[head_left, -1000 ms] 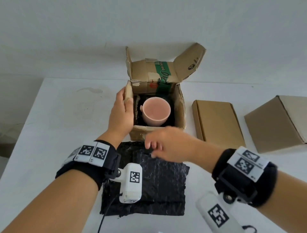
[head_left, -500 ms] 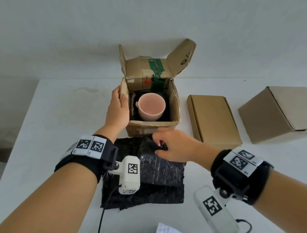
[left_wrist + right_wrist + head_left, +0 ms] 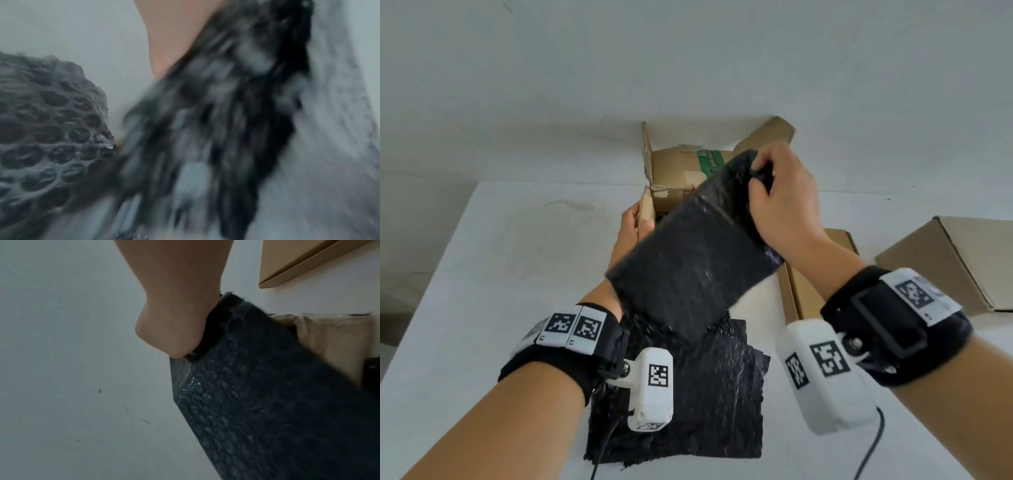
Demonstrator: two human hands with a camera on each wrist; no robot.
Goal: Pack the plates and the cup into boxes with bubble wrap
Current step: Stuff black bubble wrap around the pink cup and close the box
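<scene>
Two closed boxes [image 3: 822,274] flank the work; the open box [image 3: 681,178] is screened by lifted wrap.
A black bubble-wrap sheet [image 3: 695,267] is pinched aloft by the right hand [image 3: 780,202]; the box's flap is gripped by the left hand [image 3: 631,226]; more sheets [image 3: 688,404] are left on the table [image 3: 482,257].

1. A white table [image 3: 482,274] carries everything; a faint curved stain [image 3: 566,205] marks its far left part.
2. A pale wall [image 3: 688,68] rises behind the table.
3. A thin black cable [image 3: 873,442] trails over the table at the near right.
4. In the right wrist view, small dark scuffs [image 3: 145,421] dot the white surface.
</scene>
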